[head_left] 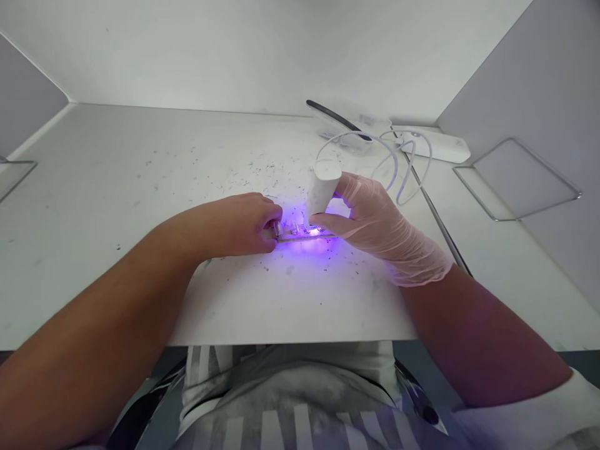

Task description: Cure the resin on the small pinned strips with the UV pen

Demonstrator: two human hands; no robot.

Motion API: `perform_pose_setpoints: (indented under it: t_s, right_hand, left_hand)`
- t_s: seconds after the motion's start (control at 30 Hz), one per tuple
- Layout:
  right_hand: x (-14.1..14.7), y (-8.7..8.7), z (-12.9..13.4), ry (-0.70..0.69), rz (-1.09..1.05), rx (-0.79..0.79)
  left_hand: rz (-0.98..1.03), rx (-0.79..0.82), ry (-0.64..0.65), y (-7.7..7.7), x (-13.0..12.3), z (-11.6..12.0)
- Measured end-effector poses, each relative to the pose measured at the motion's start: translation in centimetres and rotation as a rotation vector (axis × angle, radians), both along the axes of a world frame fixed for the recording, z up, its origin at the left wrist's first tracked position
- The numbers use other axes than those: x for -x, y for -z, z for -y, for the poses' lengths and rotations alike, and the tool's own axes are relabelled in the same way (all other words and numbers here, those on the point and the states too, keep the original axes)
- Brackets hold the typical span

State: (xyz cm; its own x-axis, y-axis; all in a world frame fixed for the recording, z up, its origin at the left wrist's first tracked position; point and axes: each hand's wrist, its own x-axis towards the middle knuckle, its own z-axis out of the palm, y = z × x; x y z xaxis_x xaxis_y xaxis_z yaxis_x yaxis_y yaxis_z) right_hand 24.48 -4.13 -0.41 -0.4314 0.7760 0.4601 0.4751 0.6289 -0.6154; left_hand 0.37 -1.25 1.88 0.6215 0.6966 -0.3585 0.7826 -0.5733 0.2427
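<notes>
My right hand (375, 219), in a thin translucent glove, is closed around a white handheld UV lamp (323, 184). The lamp stands tilted, its lower end shining violet light just above or against a narrow strip (300, 238). Several small shiny pieces (295, 229) sit along that strip; glare blurs their detail. At the strip's left end, my bare left hand (255, 225) has its fingers curled in a pinch, apparently on the strip or a piece at its end. The fingertips are partly hidden.
Behind the right hand, a white cable (396, 165) loops near a long white device (435, 147). A black nail-file-like stick (337, 119) lies by a clear plastic bag (354, 140). Dark specks dot the white table (117, 169). Wire frames (518, 178) flank both sides.
</notes>
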Motion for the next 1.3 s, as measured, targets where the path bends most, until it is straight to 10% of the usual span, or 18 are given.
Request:
perform_pose_setpoints:
  t_s: [1.3]
  right_hand:
    - [0.08, -0.08, 0.05, 0.011, -0.005, 0.021]
  left_hand:
    - [-0.025, 0.000, -0.019, -0.19, -0.18, 0.27]
